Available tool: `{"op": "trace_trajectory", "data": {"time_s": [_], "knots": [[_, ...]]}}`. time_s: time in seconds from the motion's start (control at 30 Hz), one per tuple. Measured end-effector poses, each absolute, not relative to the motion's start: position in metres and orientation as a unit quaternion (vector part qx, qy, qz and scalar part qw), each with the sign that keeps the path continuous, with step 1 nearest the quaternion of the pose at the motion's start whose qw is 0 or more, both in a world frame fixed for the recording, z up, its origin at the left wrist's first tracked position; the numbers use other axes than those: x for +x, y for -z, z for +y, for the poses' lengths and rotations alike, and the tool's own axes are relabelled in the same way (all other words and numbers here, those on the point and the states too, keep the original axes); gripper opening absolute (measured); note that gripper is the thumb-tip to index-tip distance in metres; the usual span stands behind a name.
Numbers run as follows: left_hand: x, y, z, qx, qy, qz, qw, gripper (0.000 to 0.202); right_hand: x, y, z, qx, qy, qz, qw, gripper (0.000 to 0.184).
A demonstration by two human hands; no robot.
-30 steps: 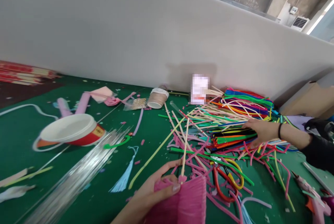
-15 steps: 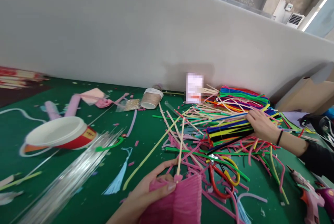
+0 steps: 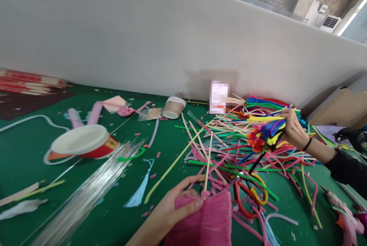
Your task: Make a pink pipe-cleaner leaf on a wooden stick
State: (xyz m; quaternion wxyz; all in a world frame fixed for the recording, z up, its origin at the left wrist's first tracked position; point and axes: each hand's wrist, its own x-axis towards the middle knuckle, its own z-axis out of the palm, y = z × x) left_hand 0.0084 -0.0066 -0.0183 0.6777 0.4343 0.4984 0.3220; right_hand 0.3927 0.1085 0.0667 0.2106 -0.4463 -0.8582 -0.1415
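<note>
My left hand (image 3: 174,207) is at the bottom middle, fingers closed round a pink fringed bundle (image 3: 210,221). A thin wooden stick (image 3: 208,162) rises from the top of that bundle. My right hand (image 3: 294,127), in a black sleeve with a dark wristband, is shut on a bundle of multicoloured pipe cleaners (image 3: 265,135). It holds the bundle lifted above the loose pile of pipe cleaners and sticks (image 3: 229,154) on the green table, cut ends pointing toward me.
Red and yellow scissors (image 3: 252,196) lie by the pink bundle. A red bowl with a white lid (image 3: 80,143), silver wires (image 3: 91,188), a blue tassel (image 3: 140,192) and a tipped paper cup (image 3: 174,107) lie to the left. A pink glue gun (image 3: 341,211) lies at right, below a white wall.
My right hand has closed on the pipe cleaner bundle, lifted it off the pile and swung its ends toward me. My left hand has kept hold of the pink bundle.
</note>
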Motion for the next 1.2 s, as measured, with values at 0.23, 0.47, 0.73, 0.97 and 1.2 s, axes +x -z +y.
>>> {"op": "trace_trajectory", "data": {"time_s": [0.23,0.47,0.73,0.97,1.2], "knots": [[0.007,0.022,-0.006,0.422,-0.319,0.494,0.69,0.062,0.397,-0.068,0.105,-0.454,0.116,-0.843,0.264,0.017],[0.008,0.016,-0.008,0.406,-0.321,0.514,0.684,0.064,0.396,-0.071,0.099,-0.465,0.095,-0.837,0.271,0.015],[0.008,0.018,-0.008,0.41,-0.318,0.513,0.683,0.063,0.399,-0.081,0.103,-0.469,0.121,-0.846,0.224,0.025],[0.009,0.014,-0.007,0.426,-0.312,0.52,0.672,0.06,0.381,-0.117,0.135,-0.578,0.233,-0.781,0.048,0.052],[0.012,0.007,-0.008,0.396,-0.316,0.54,0.672,0.06,0.358,-0.119,0.137,-0.575,0.161,-0.802,-0.025,0.028]]}}
